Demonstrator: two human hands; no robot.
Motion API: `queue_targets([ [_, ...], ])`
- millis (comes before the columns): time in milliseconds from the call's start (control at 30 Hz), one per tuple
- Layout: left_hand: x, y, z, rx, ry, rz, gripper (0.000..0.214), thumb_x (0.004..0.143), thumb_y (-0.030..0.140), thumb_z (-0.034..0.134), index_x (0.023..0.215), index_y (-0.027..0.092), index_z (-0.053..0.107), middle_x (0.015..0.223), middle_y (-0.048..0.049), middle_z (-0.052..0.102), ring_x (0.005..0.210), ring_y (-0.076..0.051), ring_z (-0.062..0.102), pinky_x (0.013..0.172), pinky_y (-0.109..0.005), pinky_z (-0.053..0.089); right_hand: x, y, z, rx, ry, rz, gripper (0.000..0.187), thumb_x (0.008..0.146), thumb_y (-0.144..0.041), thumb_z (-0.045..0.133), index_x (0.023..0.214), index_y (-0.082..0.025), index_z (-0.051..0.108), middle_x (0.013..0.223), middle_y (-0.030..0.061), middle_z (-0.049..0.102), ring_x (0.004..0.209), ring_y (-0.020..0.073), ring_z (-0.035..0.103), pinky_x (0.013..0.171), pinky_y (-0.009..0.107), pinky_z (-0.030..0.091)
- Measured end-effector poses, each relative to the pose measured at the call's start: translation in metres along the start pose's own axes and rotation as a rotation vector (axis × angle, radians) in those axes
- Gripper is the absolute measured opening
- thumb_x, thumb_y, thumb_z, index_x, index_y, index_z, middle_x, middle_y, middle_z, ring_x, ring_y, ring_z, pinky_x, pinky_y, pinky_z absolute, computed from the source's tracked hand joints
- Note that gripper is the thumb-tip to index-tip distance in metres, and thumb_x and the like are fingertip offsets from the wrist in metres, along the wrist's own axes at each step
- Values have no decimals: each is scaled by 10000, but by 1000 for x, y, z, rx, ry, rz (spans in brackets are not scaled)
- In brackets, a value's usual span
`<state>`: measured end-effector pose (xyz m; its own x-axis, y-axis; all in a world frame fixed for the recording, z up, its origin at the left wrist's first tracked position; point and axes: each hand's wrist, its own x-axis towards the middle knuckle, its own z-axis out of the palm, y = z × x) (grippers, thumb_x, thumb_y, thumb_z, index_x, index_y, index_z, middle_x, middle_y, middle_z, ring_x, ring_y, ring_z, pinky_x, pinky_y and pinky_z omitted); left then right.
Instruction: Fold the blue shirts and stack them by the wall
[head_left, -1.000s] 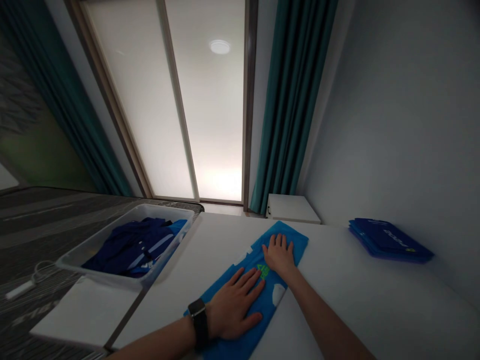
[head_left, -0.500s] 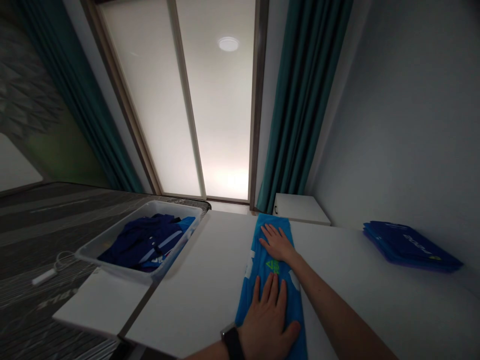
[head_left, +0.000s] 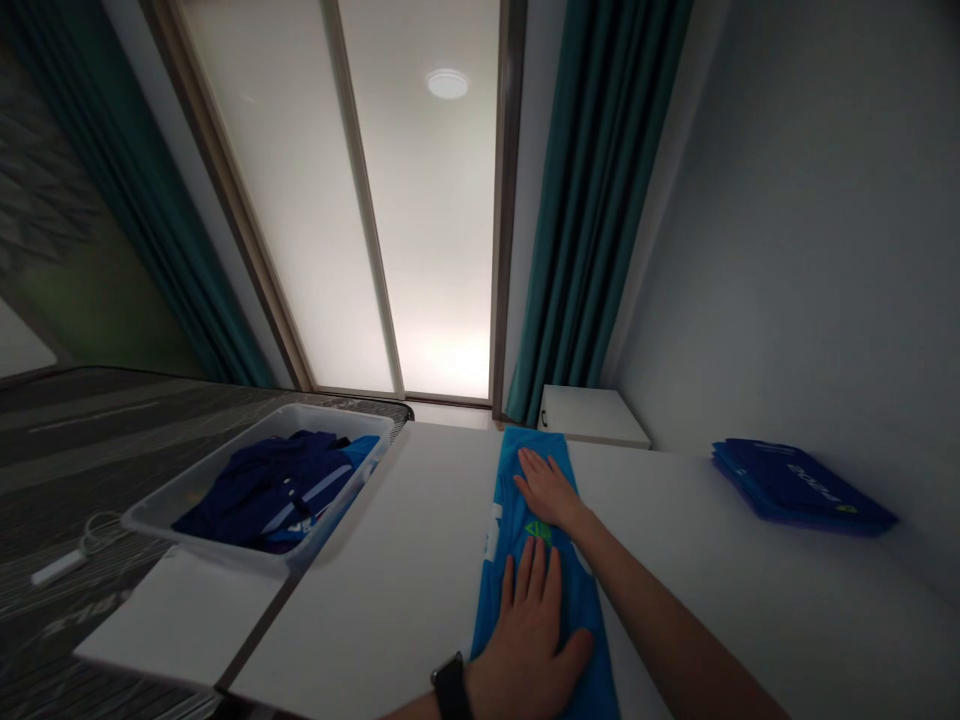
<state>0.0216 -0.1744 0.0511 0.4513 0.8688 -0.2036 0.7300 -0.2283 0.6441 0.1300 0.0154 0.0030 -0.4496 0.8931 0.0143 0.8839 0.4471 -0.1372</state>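
Observation:
A light blue garment [head_left: 525, 530], folded into a long narrow strip with a green logo, lies on the white table [head_left: 420, 560]. My left hand [head_left: 529, 640], with a dark watch on the wrist, lies flat and open on its near end. My right hand [head_left: 547, 488] rests flat on the far half, fingers stretched toward the window. Neither hand grips the cloth.
A clear plastic bin [head_left: 180, 500] holding dark blue clothes stands at the table's left. A stack of folded dark blue garments [head_left: 799, 482] lies at the right by the wall. A small white cabinet [head_left: 589, 415] stands behind the table. A white cable [head_left: 67, 555] lies on the floor, left.
The blue garment has swung from a diagonal lie to pointing straight away from me. Both hands stayed flat on it, and the left hand came nearer to me.

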Motion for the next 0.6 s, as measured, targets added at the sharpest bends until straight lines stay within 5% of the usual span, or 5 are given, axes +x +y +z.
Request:
queue_targets([
  [133,12,-21,-10,18,183,119,739,917,340,454,1564,136,161,1634,-74,74,1504,-266,19,1227,-499,84,-18,-1,1,-1,-13,14,646,989,-408,162,1535,-70,239,1599,117,220,1483,243,160,1191,471,122],
  [333,63,-72,-58,224,430,187,495,964,308,432,1443,182,437,1498,-112,444,1401,-254,373,1167,-466,305,-47,1,3,1,-17,50,654,997,-459,175,1534,-97,256,1604,114,195,1486,253,140,1192,482,108],
  [433,81,-95,-70,344,451,233,468,985,283,406,1441,182,436,1513,-103,428,1409,-237,361,1163,-447,306,-54,-2,7,-6,21,33,638,1004,-466,182,1536,-122,261,1606,108,187,1489,246,126,1195,480,85],
  [600,85,-115,-63,441,390,210,470,1002,335,405,1457,219,419,1556,-74,364,1436,-249,314,1164,-473,282,-55,0,8,-3,57,2,607,1004,-433,274,1523,-119,297,1593,139,234,1478,278,170,1186,507,115],
])
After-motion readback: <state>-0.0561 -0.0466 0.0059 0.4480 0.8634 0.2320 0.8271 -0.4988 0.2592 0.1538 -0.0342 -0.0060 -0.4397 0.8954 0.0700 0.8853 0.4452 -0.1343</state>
